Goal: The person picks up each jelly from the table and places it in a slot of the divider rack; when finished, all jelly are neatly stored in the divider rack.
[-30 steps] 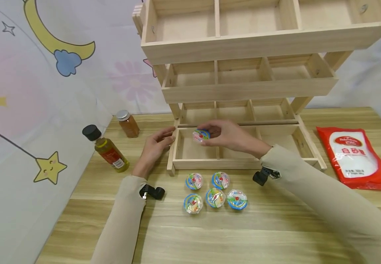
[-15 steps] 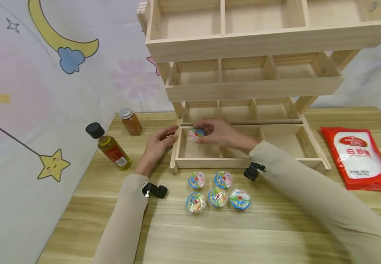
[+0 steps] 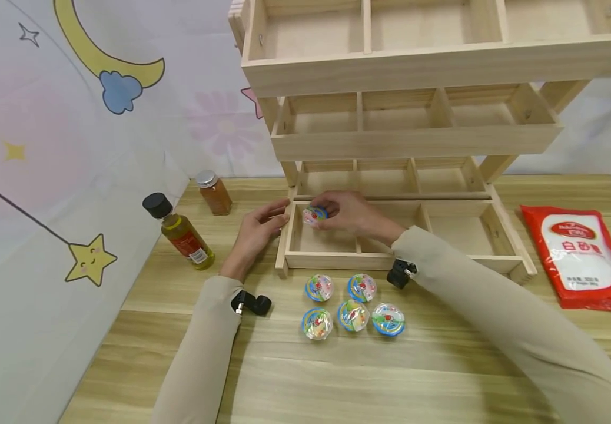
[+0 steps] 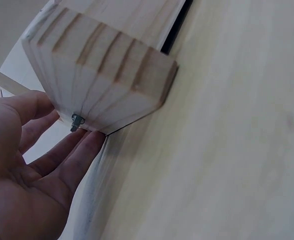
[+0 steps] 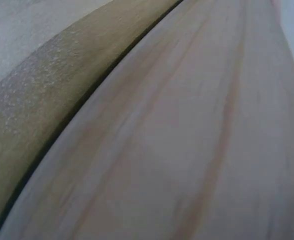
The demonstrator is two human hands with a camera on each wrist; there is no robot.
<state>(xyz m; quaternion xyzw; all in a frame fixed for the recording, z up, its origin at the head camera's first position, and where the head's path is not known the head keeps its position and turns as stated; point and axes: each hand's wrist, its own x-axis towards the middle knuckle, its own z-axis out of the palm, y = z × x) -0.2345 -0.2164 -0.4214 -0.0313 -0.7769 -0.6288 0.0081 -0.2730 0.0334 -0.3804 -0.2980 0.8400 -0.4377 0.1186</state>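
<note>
My right hand (image 3: 355, 213) pinches a small jelly cup (image 3: 314, 215) with a printed lid over the left compartment of the lowest tray of a wooden tiered rack (image 3: 332, 261). Whether the cup touches the compartment floor I cannot tell. My left hand (image 3: 255, 234) touches the rack's left side with extended fingers; the left wrist view shows those fingertips (image 4: 94, 142) at the wood by a small bolt (image 4: 77, 121). Several more jelly cups (image 3: 353, 315) stand on the table before the rack. Only wood fills most of the right wrist view; that hand is hidden there.
An oil bottle (image 3: 186, 240) with a black cap and a spice jar (image 3: 214, 193) stand left of the rack. To its right lies a red and white bag (image 3: 581, 256). Upper trays (image 3: 417, 141) overhang the lowest one.
My right hand has shifted slightly left with the jelly cup, then nearly stopped. My left hand stays at the rack's side. The whole head view has drifted a little.
</note>
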